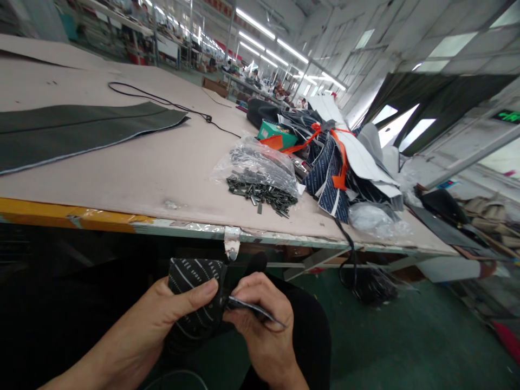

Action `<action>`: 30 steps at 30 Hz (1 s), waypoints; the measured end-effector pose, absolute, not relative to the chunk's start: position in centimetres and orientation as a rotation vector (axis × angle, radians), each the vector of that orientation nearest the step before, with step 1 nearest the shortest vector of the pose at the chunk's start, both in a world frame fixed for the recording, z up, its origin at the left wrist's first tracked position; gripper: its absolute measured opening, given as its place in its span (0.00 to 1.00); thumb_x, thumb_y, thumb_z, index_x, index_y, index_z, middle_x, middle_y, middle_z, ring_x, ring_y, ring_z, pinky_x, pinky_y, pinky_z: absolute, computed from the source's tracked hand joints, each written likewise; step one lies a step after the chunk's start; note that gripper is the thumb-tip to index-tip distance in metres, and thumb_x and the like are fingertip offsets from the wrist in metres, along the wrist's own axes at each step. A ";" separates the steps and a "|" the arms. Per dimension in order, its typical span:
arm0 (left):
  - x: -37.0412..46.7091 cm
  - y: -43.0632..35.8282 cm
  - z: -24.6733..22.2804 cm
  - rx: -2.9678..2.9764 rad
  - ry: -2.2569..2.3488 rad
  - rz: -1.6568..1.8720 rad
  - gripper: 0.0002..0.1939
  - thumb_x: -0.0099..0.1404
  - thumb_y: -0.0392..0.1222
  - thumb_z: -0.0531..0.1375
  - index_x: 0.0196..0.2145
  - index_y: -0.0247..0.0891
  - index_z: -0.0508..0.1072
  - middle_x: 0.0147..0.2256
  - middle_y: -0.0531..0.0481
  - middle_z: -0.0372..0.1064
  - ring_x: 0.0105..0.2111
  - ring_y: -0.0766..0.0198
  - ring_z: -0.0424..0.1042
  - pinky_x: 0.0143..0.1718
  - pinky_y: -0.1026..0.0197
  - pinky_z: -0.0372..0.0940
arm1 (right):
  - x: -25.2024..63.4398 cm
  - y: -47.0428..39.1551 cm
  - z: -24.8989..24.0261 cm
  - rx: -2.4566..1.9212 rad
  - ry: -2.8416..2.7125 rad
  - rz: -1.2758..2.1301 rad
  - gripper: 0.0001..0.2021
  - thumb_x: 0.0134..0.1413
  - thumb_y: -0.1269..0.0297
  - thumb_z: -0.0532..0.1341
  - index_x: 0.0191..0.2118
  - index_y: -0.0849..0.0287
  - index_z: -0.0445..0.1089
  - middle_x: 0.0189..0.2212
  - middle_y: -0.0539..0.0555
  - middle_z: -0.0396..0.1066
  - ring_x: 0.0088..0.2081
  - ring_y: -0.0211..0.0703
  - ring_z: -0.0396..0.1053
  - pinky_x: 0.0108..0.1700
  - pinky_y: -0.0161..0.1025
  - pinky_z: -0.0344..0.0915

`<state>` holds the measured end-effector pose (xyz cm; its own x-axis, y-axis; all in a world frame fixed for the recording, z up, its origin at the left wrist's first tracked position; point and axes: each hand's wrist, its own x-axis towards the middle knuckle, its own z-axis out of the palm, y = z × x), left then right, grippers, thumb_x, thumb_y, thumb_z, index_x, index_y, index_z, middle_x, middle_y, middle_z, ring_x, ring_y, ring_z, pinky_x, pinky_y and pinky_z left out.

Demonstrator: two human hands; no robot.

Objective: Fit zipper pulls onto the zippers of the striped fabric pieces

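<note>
Below the table's front edge, my left hand [174, 309] is closed on a black fabric piece [197, 273] printed with white lettering and slanting lines. Its thumb lies flat across the printed face. Close by on the right, my right hand [266, 317] pinches a thin, flat dark strip [255, 310] with a pale edge, at the side of the printed fabric. Whether the strip is joined to that fabric I cannot tell. The lower part of the fabric fades into shadow over my dark-clad legs.
On the table [162, 179] a plastic bag [264, 162] spills small dark metal pieces [260, 192]. Behind it are a green box [278, 134] and navy printed fabric [325, 179] with orange ties. A dark green panel [81, 127] and a black cord [162, 100] lie left. A metal bracket [232, 242] hangs from the edge.
</note>
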<state>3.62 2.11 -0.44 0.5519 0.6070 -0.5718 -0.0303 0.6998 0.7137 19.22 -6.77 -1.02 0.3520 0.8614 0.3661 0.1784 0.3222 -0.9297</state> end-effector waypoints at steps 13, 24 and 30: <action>4.7 2.3 -0.2 0.816 0.799 0.508 0.18 0.59 0.55 0.69 0.24 0.37 0.80 0.24 0.47 0.79 0.28 0.56 0.77 0.34 0.59 0.72 | 17.6 -4.6 -1.0 -0.973 -0.442 1.205 0.17 0.46 0.54 0.70 0.17 0.59 0.71 0.13 0.50 0.64 0.18 0.37 0.61 0.23 0.34 0.58; 5.1 2.8 0.0 0.795 0.784 0.538 0.18 0.56 0.52 0.71 0.18 0.39 0.76 0.23 0.48 0.79 0.28 0.55 0.78 0.35 0.59 0.72 | 17.9 -3.8 -1.1 -1.077 -0.366 1.183 0.19 0.42 0.55 0.70 0.15 0.59 0.66 0.11 0.49 0.63 0.16 0.34 0.60 0.23 0.33 0.56; 5.2 2.9 -0.1 0.807 0.779 0.571 0.16 0.55 0.51 0.71 0.18 0.41 0.77 0.22 0.49 0.78 0.27 0.55 0.78 0.34 0.59 0.72 | 17.9 -3.5 -1.0 -1.053 -0.356 1.203 0.19 0.43 0.56 0.69 0.13 0.59 0.65 0.11 0.49 0.62 0.16 0.35 0.59 0.22 0.33 0.55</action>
<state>5.21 2.85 -0.14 0.5923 0.7066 -0.3872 -0.1569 0.5725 0.8047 17.93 -3.54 -0.98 0.3737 0.8819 -0.2874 -0.5837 -0.0172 -0.8118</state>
